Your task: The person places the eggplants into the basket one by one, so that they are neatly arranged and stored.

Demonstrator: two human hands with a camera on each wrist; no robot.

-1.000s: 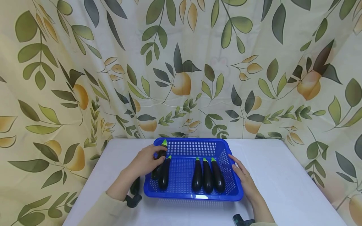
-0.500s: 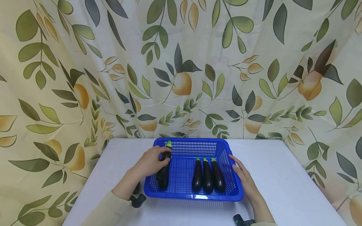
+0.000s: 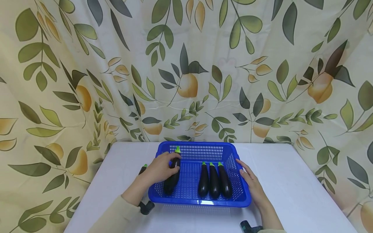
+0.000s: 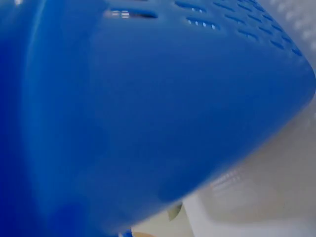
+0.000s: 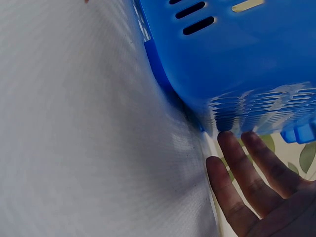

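My left hand (image 3: pixel 161 166) grips a dark eggplant (image 3: pixel 176 161) by its upper part, inside the left side of a blue plastic basket (image 3: pixel 189 202). Its green stem points away from me. How much of the eggplant lying beneath it shows, I cannot tell. Three more eggplants (image 3: pixel 214 181) lie side by side in the basket's right half. My right hand (image 3: pixel 252 183) touches the basket's right side with its fingers (image 5: pixel 237 153) nearly straight. Only the basket wall (image 4: pixel 148 98) fills the left wrist view; the left hand is hidden there.
On the white table (image 3: pixel 291 187), left of the basket, another eggplant (image 3: pixel 143 169) lies partly hidden behind my left forearm. A leaf-and-fruit patterned curtain (image 3: pixel 186 113) hangs behind the table. Dark wrist-camera mounts (image 3: pixel 147 207) sit at both wrists.
My left hand has moved right with the eggplant, which now covers the one that lay beside it. The right hand and basket have stayed put.
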